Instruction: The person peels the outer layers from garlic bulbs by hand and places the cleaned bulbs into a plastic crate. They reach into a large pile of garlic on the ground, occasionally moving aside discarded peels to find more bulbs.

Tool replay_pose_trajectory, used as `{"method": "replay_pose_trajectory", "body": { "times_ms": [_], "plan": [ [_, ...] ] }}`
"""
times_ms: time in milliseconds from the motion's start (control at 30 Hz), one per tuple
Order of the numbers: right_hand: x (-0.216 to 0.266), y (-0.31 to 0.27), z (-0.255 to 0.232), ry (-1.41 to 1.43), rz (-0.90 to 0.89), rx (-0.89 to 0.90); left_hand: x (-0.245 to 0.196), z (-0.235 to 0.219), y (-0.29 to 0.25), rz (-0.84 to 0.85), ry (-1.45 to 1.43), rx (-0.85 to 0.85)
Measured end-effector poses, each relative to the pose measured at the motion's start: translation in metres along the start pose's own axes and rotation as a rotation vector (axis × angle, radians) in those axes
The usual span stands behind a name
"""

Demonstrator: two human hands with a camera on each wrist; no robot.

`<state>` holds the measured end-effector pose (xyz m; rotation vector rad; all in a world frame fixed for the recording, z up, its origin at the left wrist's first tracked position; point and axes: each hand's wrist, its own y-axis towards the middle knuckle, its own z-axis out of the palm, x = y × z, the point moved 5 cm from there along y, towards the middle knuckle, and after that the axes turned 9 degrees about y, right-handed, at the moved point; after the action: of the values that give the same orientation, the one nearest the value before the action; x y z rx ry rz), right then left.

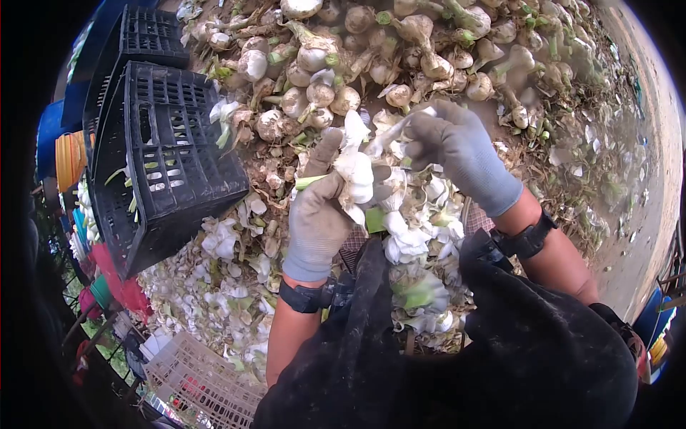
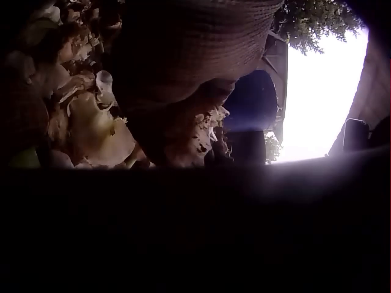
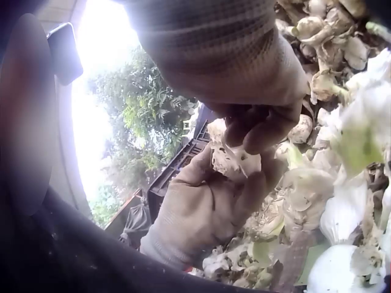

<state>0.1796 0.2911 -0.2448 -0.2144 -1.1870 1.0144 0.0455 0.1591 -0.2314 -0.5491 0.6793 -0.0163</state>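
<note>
The garlic bulb (image 1: 355, 173) sat near the centre of my head view, a shade toward 12 o'clock, white and with a short green stalk (image 1: 311, 181) showing at its 9 o'clock side. I had the gloved left hand (image 1: 319, 223) at 7 o'clock from the bulb, gripping it between bent fingers and thumb. The gloved right hand (image 1: 446, 146) was at 2 o'clock, fingers curled, and as far as I could make out it pinched a pale strip of husk (image 1: 389, 134). My right wrist feed showed its fingertips overlapping the bulb in the line of sight; I couldn't tell whether they touched it. My left wrist feed was mostly dark, with a glove filling its top.

Around that, I saw a heap of stalked bulbs (image 1: 436, 64) toward 1 o'clock and a black crate (image 1: 187, 154) at 9 o'clock, tilted among scraps. Loose white husks (image 1: 409, 239) were piled just beyond the bulb at 5 o'clock, and more peelings (image 1: 207, 300) spread out at 8 o'clock. A pale crate (image 1: 204, 379) lay at 7 o'clock, well apart from both hands.
</note>
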Motion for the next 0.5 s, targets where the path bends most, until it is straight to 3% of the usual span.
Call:
{"method": "replay_pose_trajectory", "body": {
  "times_ms": [67, 100, 133, 200, 267, 300, 367, 400, 467, 500],
  "plan": [
    [0.013, 0.002, -0.027, -0.068, -0.14, -0.162, -0.002, -0.004, -0.003, 0.059, 0.015, -0.006],
    [0.015, 0.002, -0.034, -0.314, -0.115, -0.121, -0.004, -0.004, 0.0, 0.072, -0.055, 0.001],
    [0.009, 0.002, -0.034, -0.314, -0.117, -0.121, -0.004, -0.005, 0.003, 0.08, -0.126, 0.011],
    [-0.001, -0.012, -0.008, -1.203, -0.374, 0.146, -0.003, -0.009, 0.004, 0.033, -0.187, 0.008],
    [0.008, -0.02, 0.016, -1.166, -0.373, 0.139, 0.0, -0.009, 0.004, -0.114, -0.068, 0.104],
    [0.014, -0.021, 0.025, -1.047, -0.461, 0.196, 0.001, -0.007, 0.003, -0.116, -0.067, 0.101],
    [0.019, -0.016, 0.037, -0.901, -0.637, 0.26, 0.0, -0.011, 0.0, -0.053, 0.195, -0.11],
    [0.017, -0.01, 0.035, -0.9, -0.64, 0.26, -0.002, -0.01, 0.0, -0.051, 0.198, -0.109],
    [0.007, -0.005, 0.039, -0.903, -0.558, 0.509, -0.006, -0.003, -0.001, -0.014, 0.544, -0.024],
    [0.01, -0.005, 0.039, -0.746, -0.441, 0.466, -0.004, 0.003, -0.003, 0.004, 0.512, -0.051]
  ]
}}
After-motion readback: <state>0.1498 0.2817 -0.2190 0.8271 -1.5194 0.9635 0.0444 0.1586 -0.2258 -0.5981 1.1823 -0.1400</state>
